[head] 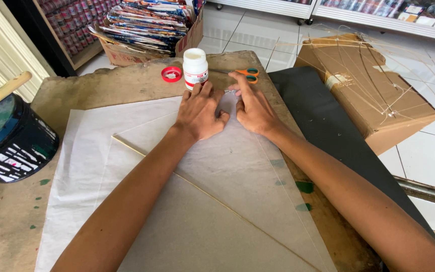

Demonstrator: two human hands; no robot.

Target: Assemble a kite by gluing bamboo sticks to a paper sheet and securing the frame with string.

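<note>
Tissue paper (237, 166) top corner pressed flat under left hand (199, 113), right hand (254, 108); glue bottle (195, 68) just beyond.

Worn brown table (127, 83) carrying thin paper sheets (76, 166), white glue bottle (195, 68), red lid (171, 74), orange scissors (248, 74), black bucket (13, 141).

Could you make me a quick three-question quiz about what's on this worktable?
1. True or false: the red round lid is screwed onto the white plastic glue bottle.
2. What lies under both hands, left hand and right hand?
3. Which side of the bottle are the orange-handled scissors on: A left, B right?

Key: 1 false, it lies beside the bottle; 2 thin translucent white paper sheet with a thin bamboo stick; 3 B.
</note>
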